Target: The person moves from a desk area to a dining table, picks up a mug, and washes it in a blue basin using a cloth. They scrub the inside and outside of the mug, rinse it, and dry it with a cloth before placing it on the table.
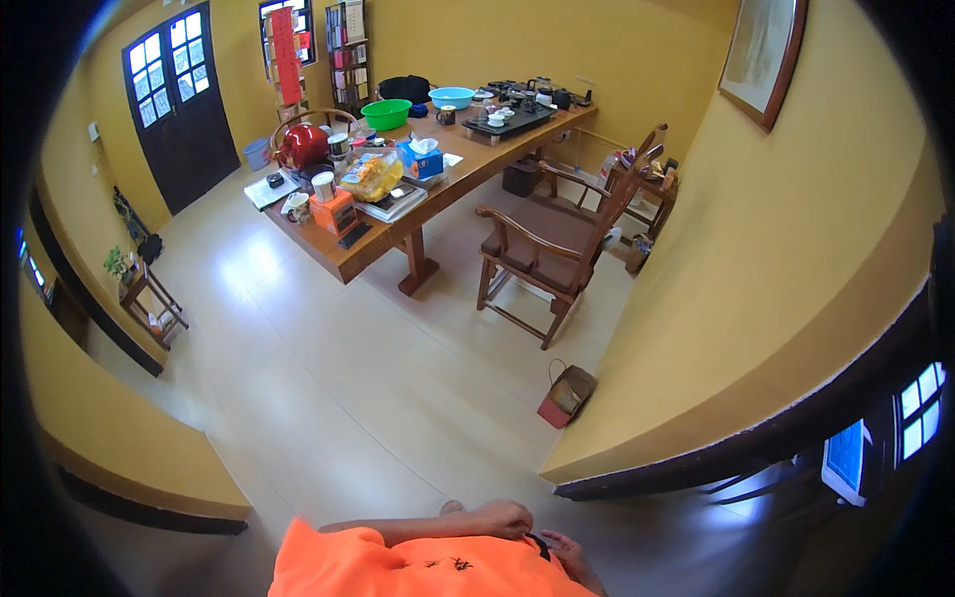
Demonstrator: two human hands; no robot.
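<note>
My left hand (504,517) is held in front of my waist, its fingers curled closed. Whatever it may hold is hidden. Close beside it, to the right and lower, is my right hand (570,553), with its fingers bent inward. A small dark thing (539,545), perhaps a strap, shows between the two hands against the orange shirt (398,567). Its kind cannot be made out, as the shirt and fingers cover most of it.
A long wooden table (383,237) bears a green basin (386,114), a blue basin (452,98), tissue boxes and a tea tray (509,121). Beside it stands a wooden armchair (547,234). A paper bag (567,395) leans at the right wall's foot. Wall ends flank the opening ahead.
</note>
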